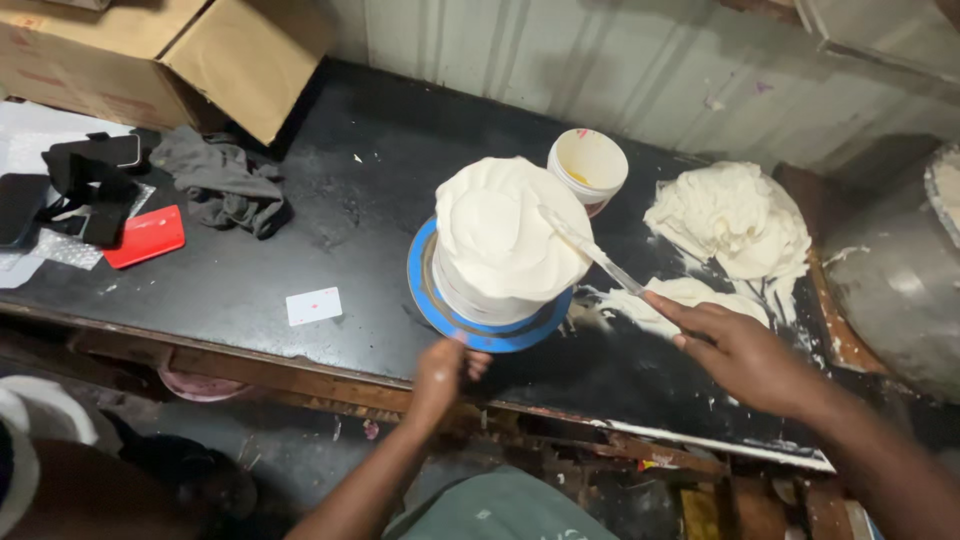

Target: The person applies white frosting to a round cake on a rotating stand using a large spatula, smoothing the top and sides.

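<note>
White frosting: covers a tall cake (pixel 505 240) standing on a blue turntable (pixel 432 300), mid-bench.
Right hand (pixel 745 355): fingers closed round a palette knife (pixel 592 250), forefinger along the handle, blade laid flat on the cake's top to smooth it.
Left hand (pixel 445 368): pinches the turntable's near rim, placed to turn it.
Right, far: 1 mound of spare frosting (pixel 735 215) on the black bench (pixel 300 250), within knife's reach; white tub (pixel 588 165) behind the cake.

Open black table (pixel 300 240) is lying left of the cake (pixel 505 240), broken only by a card (pixel 313 306). A tub (pixel 588 165) is crowding the cake's far side, a cream heap (pixel 730 215) is blocking the right, and a rag (pixel 222 185) and boxes (pixel 170 55) are filling the far left.
</note>
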